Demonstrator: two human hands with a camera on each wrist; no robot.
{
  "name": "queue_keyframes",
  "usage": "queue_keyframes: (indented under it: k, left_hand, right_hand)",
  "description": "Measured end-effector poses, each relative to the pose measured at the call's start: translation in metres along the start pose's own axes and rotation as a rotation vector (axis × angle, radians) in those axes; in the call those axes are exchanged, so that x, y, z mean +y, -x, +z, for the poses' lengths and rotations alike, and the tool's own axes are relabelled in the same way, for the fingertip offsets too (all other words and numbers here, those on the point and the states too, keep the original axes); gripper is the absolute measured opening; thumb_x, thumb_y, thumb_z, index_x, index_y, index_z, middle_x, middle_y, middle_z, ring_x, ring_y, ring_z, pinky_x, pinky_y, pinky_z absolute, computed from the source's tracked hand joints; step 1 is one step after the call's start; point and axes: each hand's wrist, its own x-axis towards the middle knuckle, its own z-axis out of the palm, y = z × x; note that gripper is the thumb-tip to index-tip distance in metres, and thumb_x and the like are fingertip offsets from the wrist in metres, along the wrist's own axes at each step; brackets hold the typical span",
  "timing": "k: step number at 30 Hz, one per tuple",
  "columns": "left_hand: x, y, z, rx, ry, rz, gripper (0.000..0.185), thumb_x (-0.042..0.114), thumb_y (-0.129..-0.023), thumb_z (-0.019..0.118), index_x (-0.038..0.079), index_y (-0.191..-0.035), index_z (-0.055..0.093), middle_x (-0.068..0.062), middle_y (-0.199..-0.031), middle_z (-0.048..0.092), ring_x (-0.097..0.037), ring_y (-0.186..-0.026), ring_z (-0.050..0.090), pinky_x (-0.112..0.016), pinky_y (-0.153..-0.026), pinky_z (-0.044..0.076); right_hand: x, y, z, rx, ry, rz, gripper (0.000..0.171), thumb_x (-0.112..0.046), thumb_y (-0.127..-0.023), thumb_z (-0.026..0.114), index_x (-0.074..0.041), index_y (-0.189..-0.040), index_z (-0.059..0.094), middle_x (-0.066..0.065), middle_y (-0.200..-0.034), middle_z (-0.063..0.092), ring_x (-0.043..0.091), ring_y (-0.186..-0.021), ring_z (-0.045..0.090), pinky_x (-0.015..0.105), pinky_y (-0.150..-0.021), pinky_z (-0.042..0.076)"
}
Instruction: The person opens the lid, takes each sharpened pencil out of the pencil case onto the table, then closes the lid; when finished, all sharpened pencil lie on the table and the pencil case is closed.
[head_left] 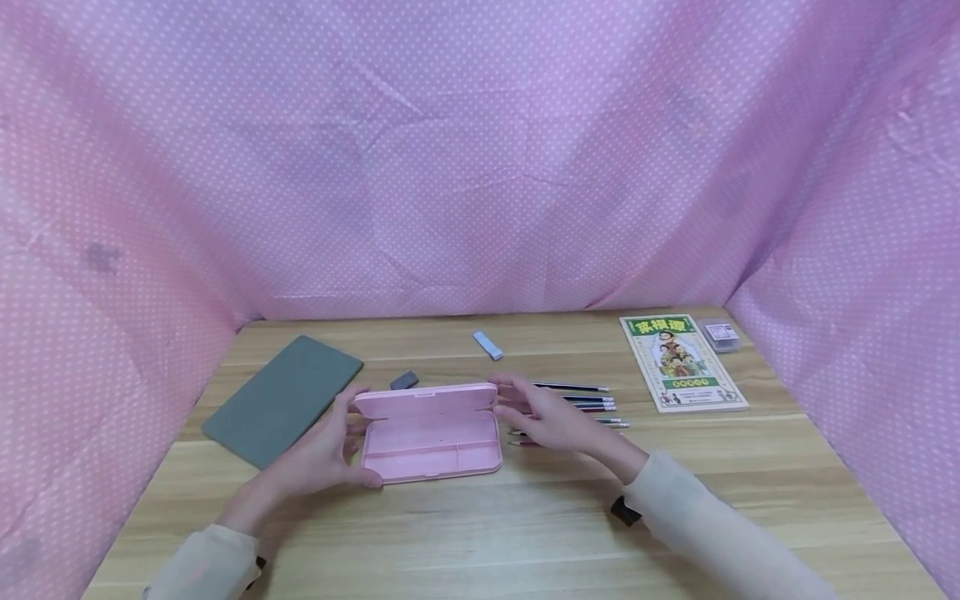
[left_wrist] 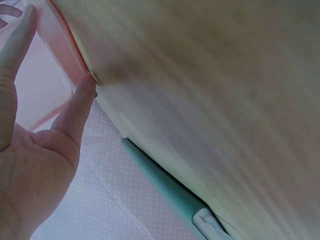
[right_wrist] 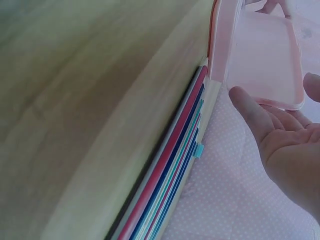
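A pink pencil case (head_left: 431, 433) lies on the table with its lid (head_left: 427, 403) raised, its divided compartments bare. My left hand (head_left: 322, 454) holds it at the left end, thumb at the front corner and fingers up by the lid. At the other end my right hand (head_left: 551, 417) holds the lid's right edge, some fingers behind it, as the right wrist view shows. Several pencils (head_left: 592, 407) lie on the table behind and under the right hand. Beyond the lid sits a small dark grey eraser (head_left: 404, 381).
A grey-green notebook (head_left: 288, 400) lies left of the case. Farther back is a small light-blue strip-like item (head_left: 487, 345). On the right rest an illustrated booklet (head_left: 681, 364) and a small clear box (head_left: 722, 335). Pink dotted cloth (head_left: 480, 167) surrounds the wooden table (head_left: 480, 542).
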Motion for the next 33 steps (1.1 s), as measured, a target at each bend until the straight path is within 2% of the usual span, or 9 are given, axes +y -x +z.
queue_keyframes:
  k: [4,8,14,17,19,22,24,26,33]
  left_hand:
    - [0.001,0.003,0.001,0.035,-0.134,0.042,0.112,0.033,-0.069,0.096,0.017,-0.153,0.024,-0.018,-0.143,0.049,-0.035,-0.122,0.061,-0.049,-0.098,0.054]
    - [0.001,0.008,0.002,0.072,-0.287,0.102,0.096,0.041,-0.073,0.091,0.012,-0.149,0.040,-0.007,-0.139,0.053,-0.021,-0.113,0.066,-0.047,-0.097,0.055]
    - [0.004,0.014,0.004,0.103,-0.438,0.169,0.075,0.039,-0.075,0.091,0.012,-0.136,0.056,0.000,-0.133,0.052,-0.016,-0.111,0.060,-0.038,-0.092,0.058]
    - [0.005,0.014,0.006,0.116,-0.471,0.191,0.072,0.037,-0.074,0.092,0.012,-0.131,0.058,-0.001,-0.131,0.054,-0.015,-0.107,0.062,-0.037,-0.088,0.060]
    - [0.005,0.014,0.006,0.118,-0.483,0.197,0.072,0.038,-0.073,0.093,0.012,-0.131,0.059,-0.001,-0.131,0.054,-0.014,-0.106,0.063,-0.038,-0.088,0.059]
    - [0.005,0.014,0.007,0.115,-0.485,0.192,0.073,0.041,-0.071,0.093,0.012,-0.130,0.060,-0.001,-0.131,0.055,-0.013,-0.105,0.063,-0.036,-0.087,0.059]
    - [0.005,0.014,0.007,0.104,-0.467,0.173,0.074,0.045,-0.071,0.092,0.012,-0.130,0.061,0.000,-0.132,0.054,-0.012,-0.105,0.063,-0.033,-0.084,0.060]
    - [0.005,0.013,0.006,0.096,-0.453,0.144,0.072,0.050,-0.075,0.087,0.012,-0.130,0.062,0.000,-0.132,0.054,-0.013,-0.106,0.062,-0.033,-0.084,0.059]
    - [0.004,0.011,0.005,0.081,-0.470,0.088,0.063,0.060,-0.084,0.074,0.017,-0.129,0.064,-0.001,-0.134,0.054,-0.016,-0.110,0.060,-0.038,-0.087,0.058]
  right_hand:
    - [-0.001,0.003,0.002,-0.002,0.036,-0.015,0.042,-0.026,-0.108,0.052,-0.008,-0.146,0.049,0.013,-0.142,0.058,0.028,-0.129,0.057,0.040,-0.105,0.051]
    - [-0.001,0.004,0.007,-0.034,0.091,-0.030,0.042,-0.032,-0.108,0.050,-0.009,-0.143,0.056,0.008,-0.136,0.062,0.021,-0.118,0.061,0.037,-0.099,0.054]
    - [-0.002,0.006,0.013,-0.084,0.147,-0.047,0.039,-0.034,-0.107,0.053,-0.009,-0.135,0.066,0.018,-0.150,0.049,0.027,-0.140,0.045,0.043,-0.116,0.038]
    - [-0.003,0.007,0.016,-0.101,0.177,-0.064,0.036,-0.031,-0.106,0.057,-0.009,-0.132,0.067,0.020,-0.151,0.047,0.028,-0.138,0.048,0.040,-0.114,0.041]
    - [-0.004,0.008,0.018,-0.110,0.197,-0.059,0.036,-0.031,-0.105,0.059,-0.010,-0.132,0.068,0.019,-0.151,0.047,0.025,-0.117,0.062,0.034,-0.102,0.052]
    - [-0.004,0.010,0.022,-0.111,0.238,-0.034,0.037,-0.034,-0.104,0.060,-0.014,-0.134,0.067,0.015,-0.153,0.047,0.017,-0.110,0.062,0.027,-0.089,0.055]
    - [-0.005,0.010,0.023,-0.111,0.262,-0.024,0.038,-0.034,-0.103,0.061,-0.015,-0.135,0.067,0.015,-0.153,0.046,0.017,-0.118,0.061,0.029,-0.094,0.055]
    - [-0.005,0.010,0.024,-0.108,0.286,-0.022,0.040,-0.033,-0.102,0.064,-0.013,-0.136,0.066,0.015,-0.153,0.045,0.019,-0.137,0.047,0.034,-0.108,0.048]
    - [-0.007,0.008,0.026,-0.118,0.364,-0.021,0.045,-0.030,-0.097,0.071,-0.007,-0.136,0.065,0.016,-0.153,0.045,0.022,-0.139,0.045,0.040,-0.112,0.043]
